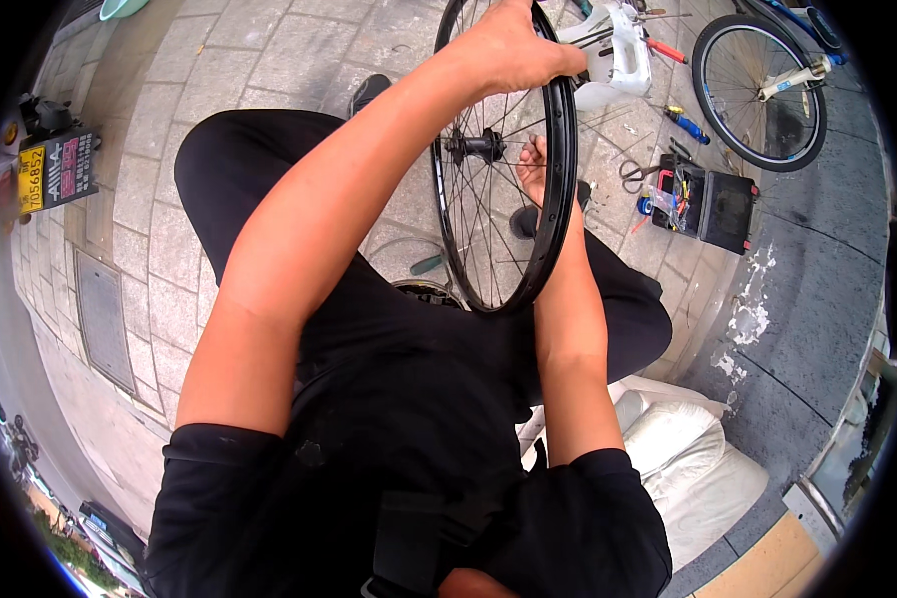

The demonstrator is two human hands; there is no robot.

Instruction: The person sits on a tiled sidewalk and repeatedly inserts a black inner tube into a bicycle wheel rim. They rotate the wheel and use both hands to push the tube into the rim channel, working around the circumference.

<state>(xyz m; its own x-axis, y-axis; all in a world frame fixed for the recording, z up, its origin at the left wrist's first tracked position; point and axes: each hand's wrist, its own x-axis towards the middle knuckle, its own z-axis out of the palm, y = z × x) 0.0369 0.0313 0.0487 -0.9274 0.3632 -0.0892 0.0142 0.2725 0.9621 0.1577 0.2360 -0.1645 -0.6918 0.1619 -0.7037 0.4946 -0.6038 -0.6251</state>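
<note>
A bare black bicycle wheel [560,189], with no tyre on it, stands upright between my legs, its lower edge close to my lap. My left hand [513,48] is closed over the top of the rim, thumb on the right side. The black hub [483,147] with its thin spokes faces left of the rim. My right hand [533,169] is partly covered by the rim and shows through the spokes, right of the hub. Its fingers are curled together by the spokes; what they pinch, if anything, is too small to make out.
An open black toolbox [723,211] lies at the right, near scissors [636,175] and a blue-yellow screwdriver [687,126]. Beyond are a white plastic container [628,60] with tools and a tyred wheel [757,95]. A pale cushion-like sack [703,468] lies at my right side.
</note>
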